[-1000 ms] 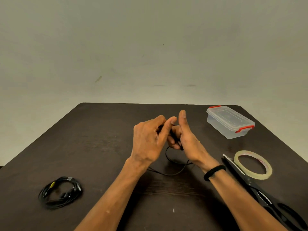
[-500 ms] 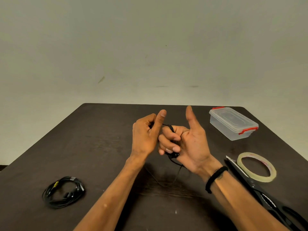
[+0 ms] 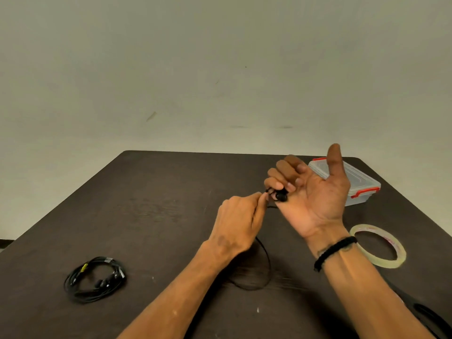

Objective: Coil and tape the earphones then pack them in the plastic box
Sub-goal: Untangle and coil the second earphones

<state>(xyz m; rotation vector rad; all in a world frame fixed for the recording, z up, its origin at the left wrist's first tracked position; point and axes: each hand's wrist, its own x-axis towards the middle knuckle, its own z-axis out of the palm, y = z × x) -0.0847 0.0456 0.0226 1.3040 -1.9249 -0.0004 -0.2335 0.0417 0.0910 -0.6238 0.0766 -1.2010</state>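
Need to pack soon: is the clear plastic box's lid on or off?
On. The clear plastic box with red clips has its lid seated on top, partly hidden behind the right hand.

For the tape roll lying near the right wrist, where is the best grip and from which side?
Pinch the near-right rim of the tape roll from above, one finger inside the hole. It lies flat and thin on the table, and the wrist covers its left edge.
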